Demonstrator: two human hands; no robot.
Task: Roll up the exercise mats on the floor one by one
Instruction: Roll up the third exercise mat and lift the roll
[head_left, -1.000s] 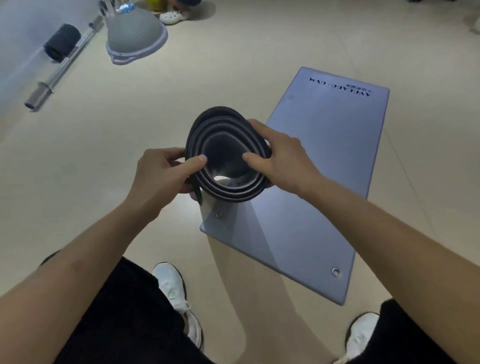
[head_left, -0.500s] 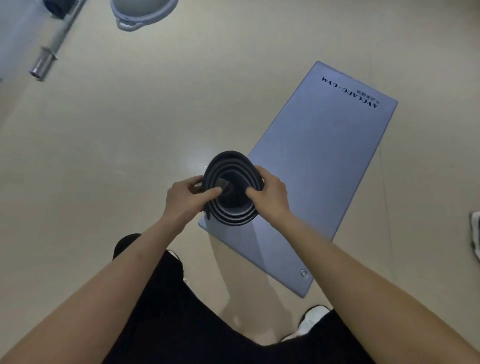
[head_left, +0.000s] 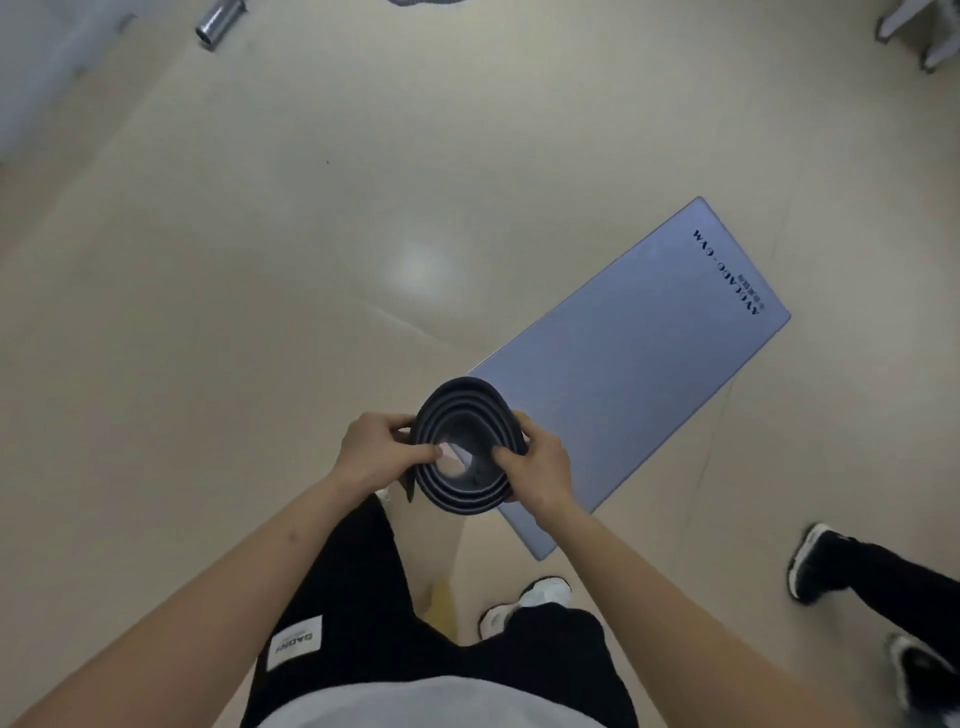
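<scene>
A dark rolled mat (head_left: 466, 410) stands on end between my hands, its spiral end facing me. My left hand (head_left: 382, 452) grips its left side, thumb across the coils. My right hand (head_left: 537, 465) holds the right side, thumb pressed into the coil. Behind the roll, a grey-blue mat (head_left: 634, 358) lies flat on the floor, stretching up and to the right, with dark lettering at its far end. Its near left corner is hidden by the roll and my right hand.
Another person's legs in black trousers and dark shoes (head_left: 815, 561) stand at the lower right. A metal bar end (head_left: 218, 21) lies at the top left. Chair or frame legs (head_left: 919, 36) show at the top right. My white shoe (head_left: 524, 605) is below the flat mat.
I have risen and the view has turned left, so the flat mat sits further right. Both hands kept hold of the roll. Another person's legs have come into view at the right.
</scene>
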